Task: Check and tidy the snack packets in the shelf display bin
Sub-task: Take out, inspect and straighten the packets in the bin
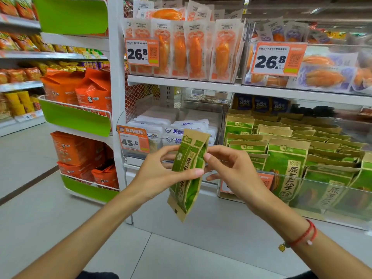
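Both hands (198, 168) pinch one green packet (188, 174) before white shelves (221, 86), above grey floor tiles (181, 254).

One head-worn camera looks forward and down, close to the shelf bin (332, 184).

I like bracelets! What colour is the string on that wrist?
Red, on the right wrist: the bracelet shows best in the head view.

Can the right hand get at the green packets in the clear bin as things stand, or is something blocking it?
Probably yes. The bin is open on top, and nothing lies between it and the right hand. But that hand is pinching the held packet along with the left hand, so it must let go first.
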`<state>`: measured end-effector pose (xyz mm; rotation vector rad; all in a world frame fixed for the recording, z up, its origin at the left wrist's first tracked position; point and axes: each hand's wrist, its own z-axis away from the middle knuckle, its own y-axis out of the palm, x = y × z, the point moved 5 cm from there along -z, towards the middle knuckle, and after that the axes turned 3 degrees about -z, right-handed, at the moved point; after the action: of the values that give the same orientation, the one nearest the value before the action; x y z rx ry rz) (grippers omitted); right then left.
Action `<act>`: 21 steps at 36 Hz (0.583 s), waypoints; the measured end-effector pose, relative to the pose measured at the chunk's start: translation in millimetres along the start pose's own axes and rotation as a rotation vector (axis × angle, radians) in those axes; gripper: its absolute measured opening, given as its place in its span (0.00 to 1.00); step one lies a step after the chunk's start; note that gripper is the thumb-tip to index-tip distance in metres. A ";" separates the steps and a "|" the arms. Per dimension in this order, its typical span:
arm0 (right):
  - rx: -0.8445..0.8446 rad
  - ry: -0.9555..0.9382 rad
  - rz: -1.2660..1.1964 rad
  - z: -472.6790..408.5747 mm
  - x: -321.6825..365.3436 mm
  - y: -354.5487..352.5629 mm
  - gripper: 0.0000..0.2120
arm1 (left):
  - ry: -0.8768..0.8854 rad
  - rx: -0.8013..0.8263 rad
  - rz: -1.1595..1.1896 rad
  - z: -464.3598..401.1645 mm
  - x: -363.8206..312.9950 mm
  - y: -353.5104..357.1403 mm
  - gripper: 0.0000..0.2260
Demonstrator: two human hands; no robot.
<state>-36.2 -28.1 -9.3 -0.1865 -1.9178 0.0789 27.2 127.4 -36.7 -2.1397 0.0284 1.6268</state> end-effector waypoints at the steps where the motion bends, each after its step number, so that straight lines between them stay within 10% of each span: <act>1: -0.007 -0.002 -0.001 -0.3 -0.5 -0.6 0.08 | 0.003 -0.003 -0.005 -0.6 -0.3 0.8 0.37; 21: 0.251 0.182 0.099 10.7 -9.5 -9.5 0.20 | -0.022 -0.096 0.392 1.5 -12.7 9.2 0.35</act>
<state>-43.9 -38.7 -20.4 -0.1146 -1.6991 0.3558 19.4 116.5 -28.4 -2.2948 0.3930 1.8980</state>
